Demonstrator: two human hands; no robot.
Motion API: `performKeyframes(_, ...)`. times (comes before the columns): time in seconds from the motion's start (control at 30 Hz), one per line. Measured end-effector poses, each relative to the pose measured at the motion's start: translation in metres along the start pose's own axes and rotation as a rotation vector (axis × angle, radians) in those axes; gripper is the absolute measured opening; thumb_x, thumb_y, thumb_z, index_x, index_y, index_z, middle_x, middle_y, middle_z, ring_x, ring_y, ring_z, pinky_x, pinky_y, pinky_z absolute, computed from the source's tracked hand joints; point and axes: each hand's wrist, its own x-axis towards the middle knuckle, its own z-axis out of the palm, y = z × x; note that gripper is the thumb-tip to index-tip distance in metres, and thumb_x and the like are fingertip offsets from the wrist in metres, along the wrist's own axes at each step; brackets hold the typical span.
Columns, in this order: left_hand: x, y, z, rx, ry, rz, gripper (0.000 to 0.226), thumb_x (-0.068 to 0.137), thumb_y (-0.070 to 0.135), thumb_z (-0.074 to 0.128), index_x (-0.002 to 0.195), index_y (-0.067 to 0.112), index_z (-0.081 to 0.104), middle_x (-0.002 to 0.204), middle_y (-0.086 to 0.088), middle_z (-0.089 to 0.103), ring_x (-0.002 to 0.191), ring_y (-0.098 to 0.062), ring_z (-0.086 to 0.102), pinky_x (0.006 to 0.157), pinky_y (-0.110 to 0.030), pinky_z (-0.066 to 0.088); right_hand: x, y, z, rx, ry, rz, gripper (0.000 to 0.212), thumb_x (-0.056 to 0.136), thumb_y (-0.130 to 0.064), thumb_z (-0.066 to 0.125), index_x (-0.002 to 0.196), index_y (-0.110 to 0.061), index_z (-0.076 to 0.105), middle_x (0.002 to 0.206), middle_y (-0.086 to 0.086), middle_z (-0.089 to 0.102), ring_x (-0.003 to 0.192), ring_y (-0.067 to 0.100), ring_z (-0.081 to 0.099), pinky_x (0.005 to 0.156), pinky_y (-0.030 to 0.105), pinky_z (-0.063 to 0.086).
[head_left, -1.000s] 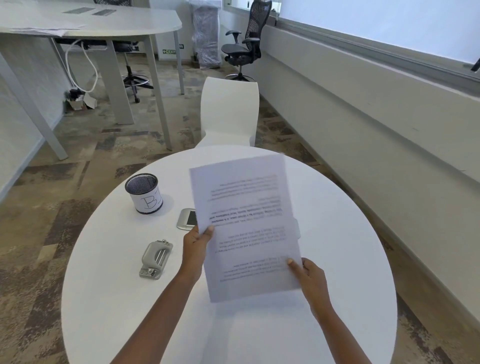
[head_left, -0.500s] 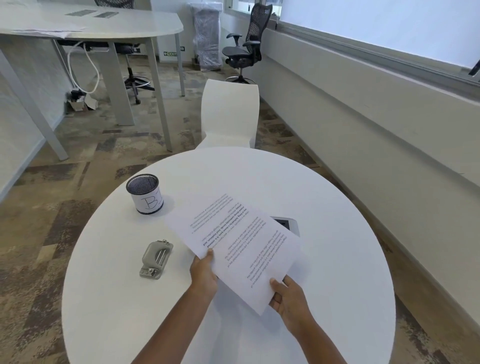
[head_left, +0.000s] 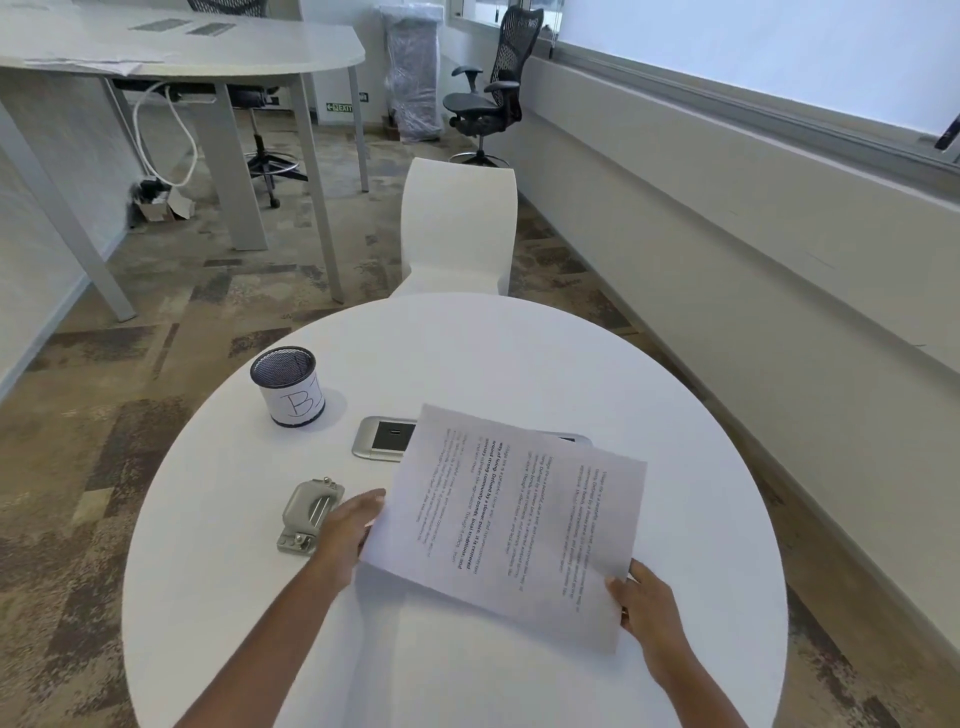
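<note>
Printed sheet (head_left: 511, 514) held just above round table (head_left: 467, 353), left hand (head_left: 350, 525) pinching its left edge beside hole punch (head_left: 310, 514), right hand (head_left: 647, 597) pinching near corner; likely best kept taut and level, 2 grips even.

On round white table (head_left: 467, 353): upright mesh cup (head_left: 289, 387) marked B, silver panel (head_left: 382, 437) right of it, silver hole punch (head_left: 306, 514) nearer. White chair (head_left: 460, 223) behind, black office chair (head_left: 488, 98) beyond.
</note>
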Motion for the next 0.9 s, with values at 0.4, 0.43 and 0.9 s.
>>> performKeyframes(0.4,0.000,0.031,0.013,0.230,-0.143,0.397,0.033,0.087,-0.007,0.053,0.120,-0.002,0.055,0.115,-0.009,0.060,0.082,-0.009,0.063,0.062,-0.006,0.053,0.012,-0.026,0.010,0.102,0.051,-0.245,0.028,0.089,0.003,0.048,0.095,-0.020,0.063,0.098,0.002,0.068,0.091,0.018,0.063,0.081,0.031,0.048)
performKeyframes(0.43,-0.001,0.029,0.013,0.247,-0.149,0.388,0.033,0.087,-0.007,0.054,0.119,-0.002,0.056,0.115,-0.010,0.060,0.081,-0.008,0.064,0.061,-0.005,0.052,0.014,-0.025,0.010,0.083,0.046,-0.248,0.029,0.089,0.003,0.049,0.095,-0.022,0.063,0.098,0.000,0.068,0.089,0.014,0.063,0.076,0.027,0.048)
performKeyframes(0.9,-0.006,0.028,0.018,0.324,-0.195,0.327,0.011,0.086,0.007,0.061,0.096,0.009,0.065,0.081,0.007,0.070,0.062,0.003,0.068,0.053,-0.008,0.051,0.025,-0.008,-0.001,0.041,0.057,-0.211,0.020,0.089,0.003,0.050,0.089,-0.013,0.063,0.097,0.009,0.067,0.089,0.025,0.061,0.082,0.035,0.046)
